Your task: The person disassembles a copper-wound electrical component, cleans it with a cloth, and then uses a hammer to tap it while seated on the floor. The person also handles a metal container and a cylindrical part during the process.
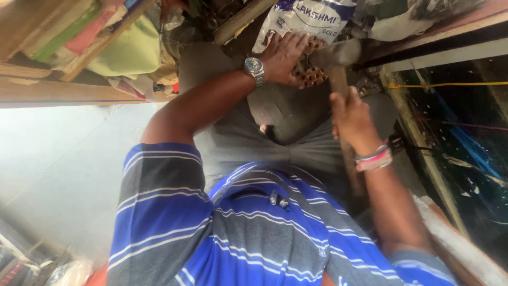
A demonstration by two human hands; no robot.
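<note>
- While our left hand is pressing flat, fingers spread, on a round copper-coloured part, a white-and-blue bag is lying at twelve o'clock.
- We are clamping our right hand around a hammer.

Pale grey concrete floor spreads out bright with daylight on my left. Above it, wooden shelves hold folded cloth in green, pink and cream. Across from those shelves, on my far side, a dark panel framed in worn wood carries a yellow cord and blue streaks.
</note>
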